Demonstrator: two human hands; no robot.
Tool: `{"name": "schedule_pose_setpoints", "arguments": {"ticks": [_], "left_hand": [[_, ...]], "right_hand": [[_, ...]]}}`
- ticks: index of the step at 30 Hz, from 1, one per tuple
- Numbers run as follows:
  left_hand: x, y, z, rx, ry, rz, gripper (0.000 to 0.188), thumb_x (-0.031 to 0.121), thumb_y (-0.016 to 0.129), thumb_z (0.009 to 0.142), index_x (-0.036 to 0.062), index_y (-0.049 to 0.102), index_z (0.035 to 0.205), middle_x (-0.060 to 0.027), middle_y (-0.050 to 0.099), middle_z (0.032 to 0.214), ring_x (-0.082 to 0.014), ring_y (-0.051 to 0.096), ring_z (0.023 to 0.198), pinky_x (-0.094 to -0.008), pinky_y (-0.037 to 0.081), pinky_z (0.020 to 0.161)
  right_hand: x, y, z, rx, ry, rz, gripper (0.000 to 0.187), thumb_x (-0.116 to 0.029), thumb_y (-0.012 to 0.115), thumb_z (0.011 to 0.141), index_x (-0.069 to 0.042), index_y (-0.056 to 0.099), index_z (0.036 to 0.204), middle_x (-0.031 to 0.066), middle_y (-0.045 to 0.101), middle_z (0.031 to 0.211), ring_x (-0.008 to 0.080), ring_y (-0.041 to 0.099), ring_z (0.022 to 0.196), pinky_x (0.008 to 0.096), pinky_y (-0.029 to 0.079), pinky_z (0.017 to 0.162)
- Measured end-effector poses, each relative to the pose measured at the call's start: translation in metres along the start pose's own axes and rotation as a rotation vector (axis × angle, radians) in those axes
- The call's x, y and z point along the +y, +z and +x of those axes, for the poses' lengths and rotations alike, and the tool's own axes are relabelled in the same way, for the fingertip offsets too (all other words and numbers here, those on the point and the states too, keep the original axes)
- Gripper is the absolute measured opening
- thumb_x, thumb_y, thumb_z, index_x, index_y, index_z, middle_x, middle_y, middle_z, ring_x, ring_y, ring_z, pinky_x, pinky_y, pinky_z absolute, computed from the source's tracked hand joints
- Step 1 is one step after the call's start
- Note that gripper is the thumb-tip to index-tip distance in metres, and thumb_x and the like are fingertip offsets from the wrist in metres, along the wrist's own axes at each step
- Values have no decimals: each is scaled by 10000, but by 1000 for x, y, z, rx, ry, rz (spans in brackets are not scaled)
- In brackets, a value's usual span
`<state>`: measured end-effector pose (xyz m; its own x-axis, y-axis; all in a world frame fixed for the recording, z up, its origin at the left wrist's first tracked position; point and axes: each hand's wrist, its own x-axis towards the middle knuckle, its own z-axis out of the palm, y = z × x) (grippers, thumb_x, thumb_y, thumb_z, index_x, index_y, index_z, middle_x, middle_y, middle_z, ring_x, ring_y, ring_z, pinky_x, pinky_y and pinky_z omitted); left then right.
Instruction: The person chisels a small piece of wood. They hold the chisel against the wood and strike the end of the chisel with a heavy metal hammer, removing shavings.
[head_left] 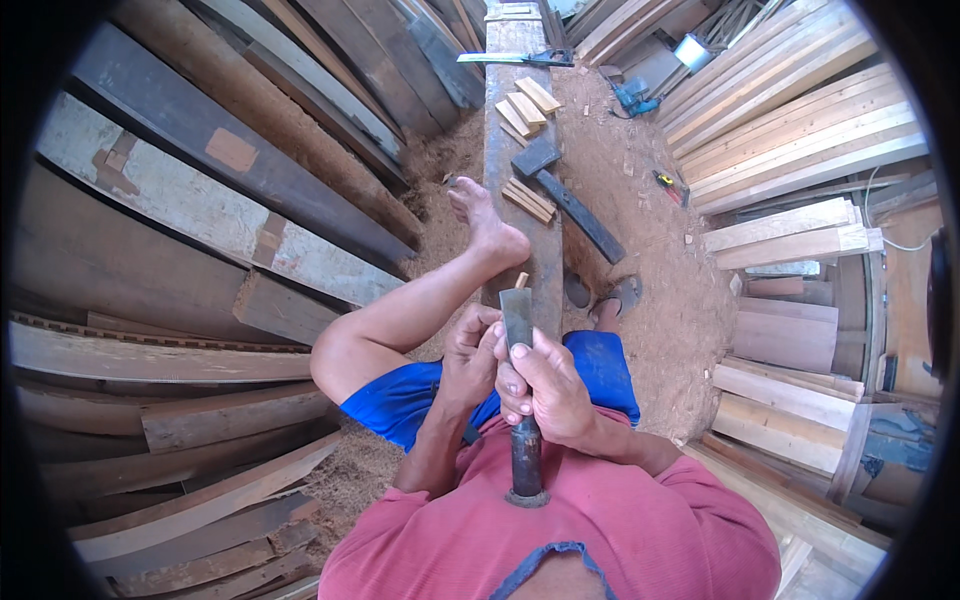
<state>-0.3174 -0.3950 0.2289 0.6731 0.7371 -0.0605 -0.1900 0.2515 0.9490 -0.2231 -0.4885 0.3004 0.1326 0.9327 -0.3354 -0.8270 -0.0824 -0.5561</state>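
A wide chisel points away from me, the end of its dark handle against the chest of my pink shirt. My right hand is closed around the lower blade, just above the handle. On the blade's other side, my left hand is closed with its fingers pinched together. The tip of a small wooden stick shows past the cutting edge; the rest is hidden behind the blade, seemingly in my left fingers. Beyond my hands, a mallet lies across the bench beside thin wood strips.
Farther along the bench lie several short wood pieces and a handsaw. A blue power tool and red-handled pliers are on the sawdust-covered floor to the right. Boards crowd the left; stacked timber lines the right.
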Motion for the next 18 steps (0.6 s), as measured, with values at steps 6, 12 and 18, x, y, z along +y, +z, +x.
{"name": "schedule_pose_setpoints", "arguments": {"ticks": [6,12,18], "left_hand": [[0,-9,-33,-9,56,151,133,147,548,987,30,558,926,9,542,706,-35,468,588,-212,385,514],[-10,-12,-27,112,-357,-122,214,229,578,987,21,570,1036,-6,518,697,-63,439,559,-213,359,493],[-8,-11,16,15,-238,-275,291,309,483,1034,48,608,1067,33,521,745,-39,448,607,-190,368,535]], "right_hand": [[-25,-13,-27,90,-281,54,177,-249,429,1033,-77,455,1067,-12,402,667,70,380,474,259,418,464],[-21,-28,-11,157,-169,36,152,-222,404,1039,-88,465,1080,-4,436,693,81,409,510,275,431,499],[-15,-8,16,61,-119,62,155,-217,440,1026,-83,484,1088,-13,437,712,66,405,514,267,434,509]]}}
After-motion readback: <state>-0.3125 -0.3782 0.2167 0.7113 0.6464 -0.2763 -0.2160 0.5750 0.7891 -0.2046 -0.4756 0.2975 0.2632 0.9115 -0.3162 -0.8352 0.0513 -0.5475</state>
